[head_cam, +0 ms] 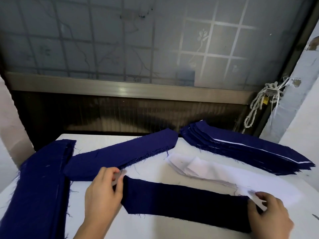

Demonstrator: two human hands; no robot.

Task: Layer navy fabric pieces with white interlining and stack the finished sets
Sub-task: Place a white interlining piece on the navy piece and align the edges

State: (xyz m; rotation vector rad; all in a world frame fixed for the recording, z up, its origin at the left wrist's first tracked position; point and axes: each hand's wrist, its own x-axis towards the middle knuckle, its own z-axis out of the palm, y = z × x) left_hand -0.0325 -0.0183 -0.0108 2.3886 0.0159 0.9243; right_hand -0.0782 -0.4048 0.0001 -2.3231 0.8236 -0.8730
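Left hand (103, 188) pinches the piece (186, 202) at 9 o'clock, right hand (269, 209) at 3, seemingly aligning layers; interlining (203, 168) lies ready at 12, stack (241, 149) at 1.

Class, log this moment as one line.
step: layering | left hand: pinches navy piece left end | right hand: pinches its right end | interlining pile: behind it | finished stack: far right

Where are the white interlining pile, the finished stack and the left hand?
white interlining pile (195, 165): head view, crumpled top sheet.
finished stack (224, 134): head view, top navy layer.
left hand (103, 192): head view, back of hand.
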